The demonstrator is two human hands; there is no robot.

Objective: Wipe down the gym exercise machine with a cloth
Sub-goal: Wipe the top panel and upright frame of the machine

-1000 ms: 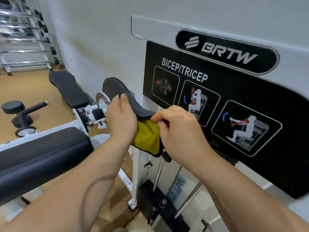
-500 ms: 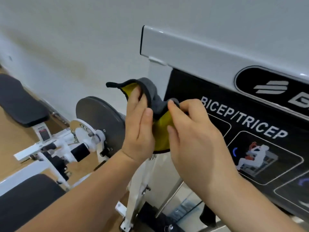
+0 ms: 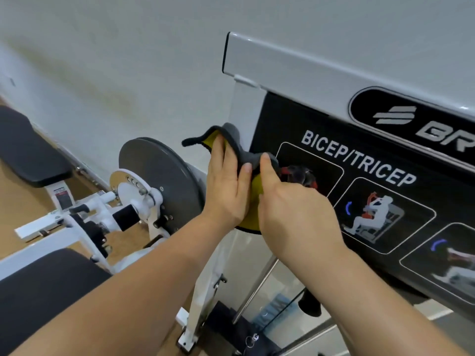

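A grey and yellow cloth (image 3: 231, 140) is held up against the left end of the machine's black instruction panel (image 3: 359, 160), beside its white upright post (image 3: 241, 109). My left hand (image 3: 226, 186) holds the cloth's left part, fingers laid along the yellow side and thumb over the grey fold. Pinching the cloth's right part is my right hand (image 3: 290, 206), its thumb on top near the first pictogram. The white top housing (image 3: 308, 65) of the bicep/tricep machine runs above.
A grey round cam disc (image 3: 159, 176) with white brackets sits left of my hands. Black pads lie at the far left (image 3: 28, 152) and lower left (image 3: 38, 291). Chrome guide rods (image 3: 257, 286) and the weight stack are below. A pale wall stands behind.
Both hands have raised the cloth from near the cam disc to the panel's left edge. Since half a second ago they have barely shifted, and the view has come closer.
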